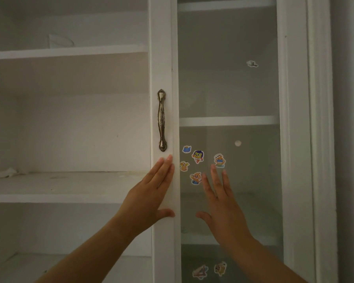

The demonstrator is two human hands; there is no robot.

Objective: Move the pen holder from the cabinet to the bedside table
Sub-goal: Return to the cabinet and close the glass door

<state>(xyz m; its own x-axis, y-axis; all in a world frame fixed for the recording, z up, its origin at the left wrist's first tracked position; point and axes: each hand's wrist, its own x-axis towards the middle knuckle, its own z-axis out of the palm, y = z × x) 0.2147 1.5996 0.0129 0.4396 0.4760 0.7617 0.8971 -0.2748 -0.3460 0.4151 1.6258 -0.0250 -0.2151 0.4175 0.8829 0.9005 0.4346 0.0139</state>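
Observation:
I face a white cabinet with open shelves (70,184) on the left and a glass door (229,88) on the right. No pen holder shows anywhere in view. My left hand (151,193) lies flat on the door's white frame (161,58), just below the bronze handle (162,120), thumb hooked on the frame's inner edge. My right hand (221,203) is spread flat against the glass pane, fingers pointing up among the cartoon stickers (197,157). Neither hand holds anything.
A crumpled white scrap (6,173) lies on the middle left shelf and a pale object (59,40) sits on the upper shelf. More stickers (209,269) mark the glass lower down. The cabinet's right side post (321,139) meets a grey wall.

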